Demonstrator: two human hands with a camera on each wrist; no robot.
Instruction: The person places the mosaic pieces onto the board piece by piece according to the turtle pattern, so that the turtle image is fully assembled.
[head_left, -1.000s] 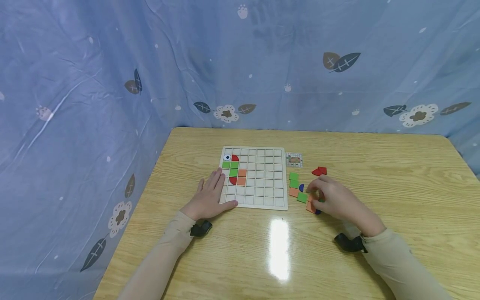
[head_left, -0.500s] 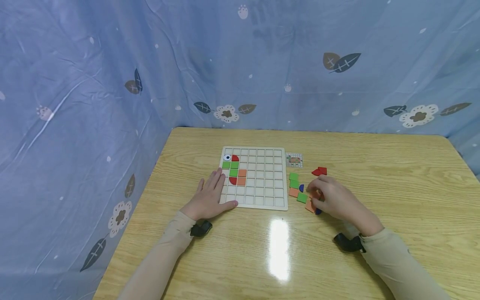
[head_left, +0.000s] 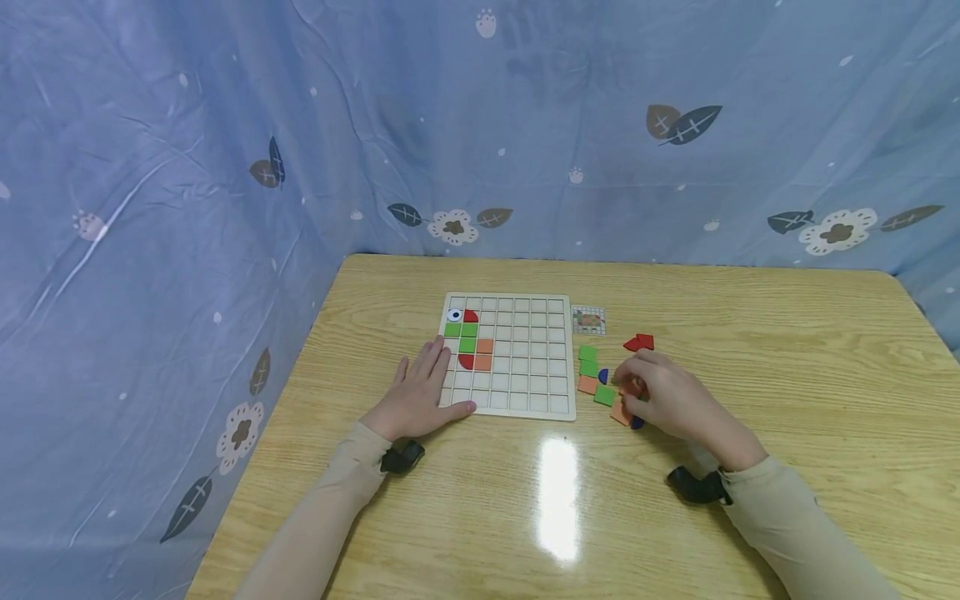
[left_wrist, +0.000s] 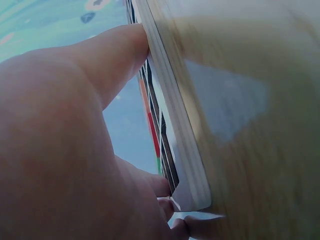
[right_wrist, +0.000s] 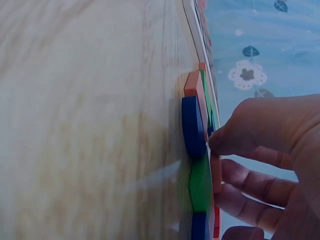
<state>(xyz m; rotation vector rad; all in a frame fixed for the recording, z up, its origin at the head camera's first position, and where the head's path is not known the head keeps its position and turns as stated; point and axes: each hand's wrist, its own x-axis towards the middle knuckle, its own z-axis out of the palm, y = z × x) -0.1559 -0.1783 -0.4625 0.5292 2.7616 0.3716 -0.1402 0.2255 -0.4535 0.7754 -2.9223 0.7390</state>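
My left hand [head_left: 414, 398] lies over the left edge of a pale grid board [head_left: 532, 354], thumb along its near edge [left_wrist: 175, 110], fingers straight. In the board's left columns sit a white eye tile [head_left: 454, 315], red rounded tiles [head_left: 467, 362], green square tiles [head_left: 468, 345] and two orange square tiles [head_left: 483, 362]. Right of the board, my right hand [head_left: 667, 396] reaches down into a cluster of loose tiles. Its thumb and fingertips pinch an orange tile [right_wrist: 216, 172], partly hidden by the fingers. Close to them are a green tile [right_wrist: 201, 185] and a blue rounded tile [right_wrist: 194, 127].
A small picture card [head_left: 588, 320] lies beside the board's upper right corner. Loose green tiles [head_left: 588, 353], an orange tile [head_left: 621, 412] and a blue half-round tile [head_left: 603, 376] lie between board and right hand. Red tiles [head_left: 639, 342] lie beyond it. A patterned curtain [head_left: 600, 150] hangs behind the table.
The orange tile under my right fingers has shifted slightly and sits between thumb and fingertips. The right hand itself barely moved. My left hand and the tiles on the board stay as they were.
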